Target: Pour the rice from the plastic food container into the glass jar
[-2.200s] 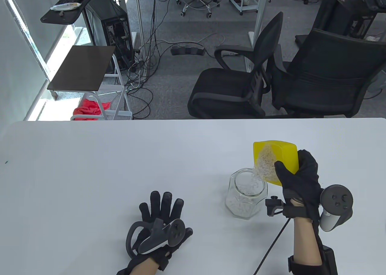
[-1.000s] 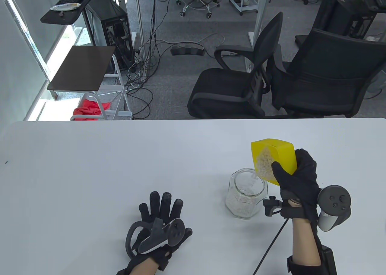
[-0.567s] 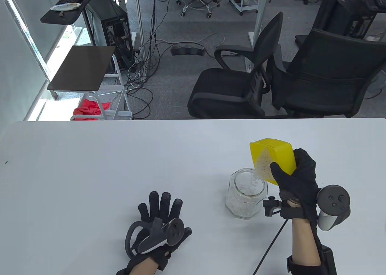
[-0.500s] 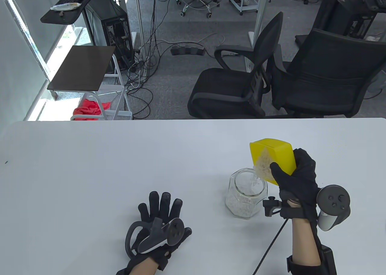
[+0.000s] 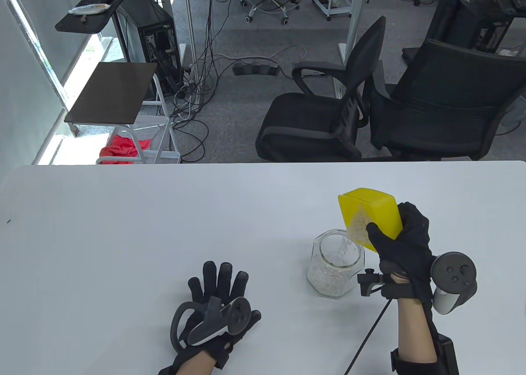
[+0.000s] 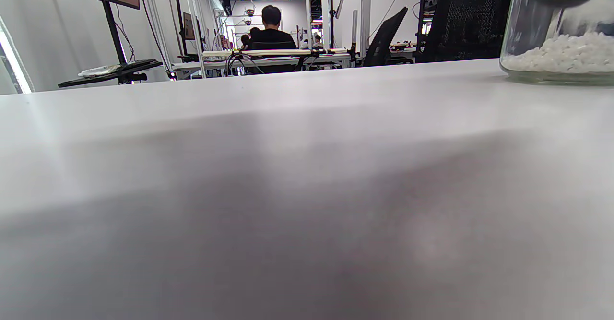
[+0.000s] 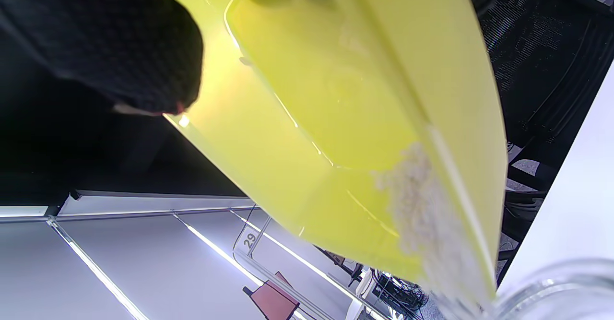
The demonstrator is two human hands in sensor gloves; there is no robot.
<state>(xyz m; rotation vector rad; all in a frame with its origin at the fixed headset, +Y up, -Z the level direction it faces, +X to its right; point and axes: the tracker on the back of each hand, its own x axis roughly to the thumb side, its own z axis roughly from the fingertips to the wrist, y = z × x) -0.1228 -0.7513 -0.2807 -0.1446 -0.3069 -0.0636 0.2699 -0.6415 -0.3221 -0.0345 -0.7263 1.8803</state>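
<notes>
A: What has changed in the last couple of seconds?

B: The yellow container (image 5: 372, 217), at the lower right of the table view, has tipped steeper. Less rice (image 5: 357, 227) sits in its low corner than before, and the pile in the glass jar (image 5: 335, 268) has grown. I'd judge the pour well along, with only a small heap left to go.

A: Where's the stream landing?

B: Off the container's lower corner into the jar's mouth, just below and left of it. The jar stands upright on the desk (image 5: 123, 227).

A: And the hands?

B: The right hand (image 5: 404, 243) has its grip clamped on the container, thumb on the near face. The left hand (image 5: 218, 297) lies flat on the desk at bottom centre, fingers spread apart, holding nothing, as it did before.

A: Count?

B: One container, one jar, two hands, two black chairs (image 5: 324, 116) beyond the desk.
</notes>
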